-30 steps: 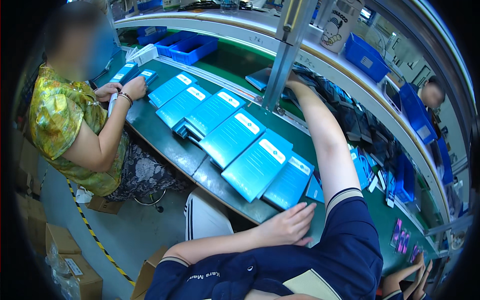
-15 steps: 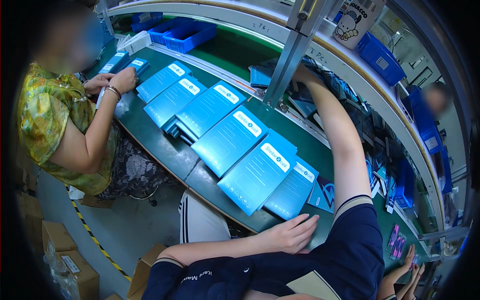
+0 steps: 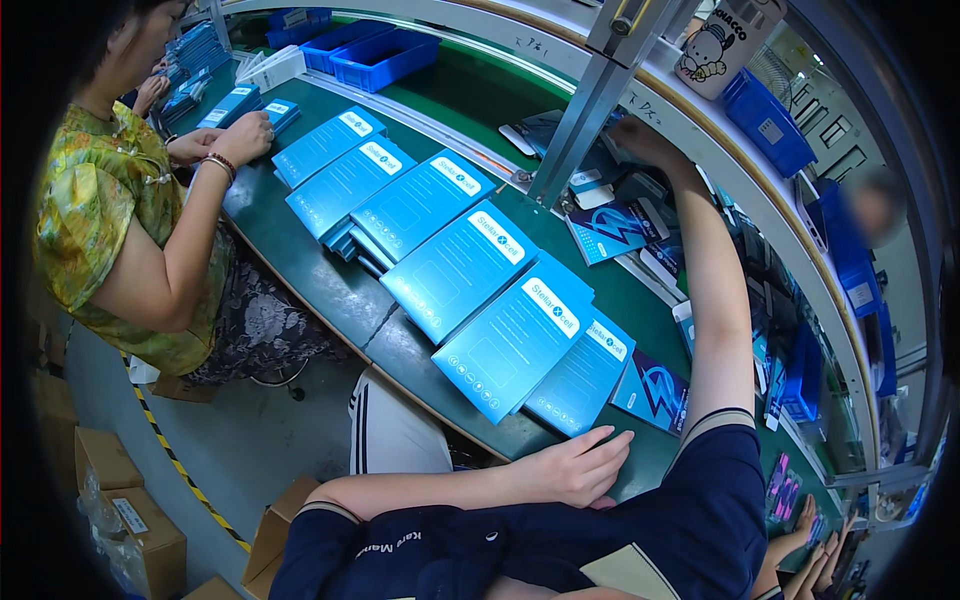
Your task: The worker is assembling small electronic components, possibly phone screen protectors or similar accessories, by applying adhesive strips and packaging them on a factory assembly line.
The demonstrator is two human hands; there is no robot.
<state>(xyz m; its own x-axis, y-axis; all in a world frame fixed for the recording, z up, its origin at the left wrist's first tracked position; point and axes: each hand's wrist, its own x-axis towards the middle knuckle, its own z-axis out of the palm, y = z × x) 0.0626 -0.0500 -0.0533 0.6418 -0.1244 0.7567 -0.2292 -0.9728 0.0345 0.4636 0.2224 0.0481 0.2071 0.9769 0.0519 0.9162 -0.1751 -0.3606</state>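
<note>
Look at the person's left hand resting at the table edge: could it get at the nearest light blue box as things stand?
Probably yes. The left hand lies flat and empty on the green table, its fingertips just short of the nearest light blue box, with nothing between them.

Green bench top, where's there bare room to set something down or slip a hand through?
Bare green shows along the near edge between the seated co-worker and the row of blue boxes, and on the far strip between the boxes and blue bins. A small patch lies by the left hand. Around the right hand and metal post, leaflets crowd it.
</note>
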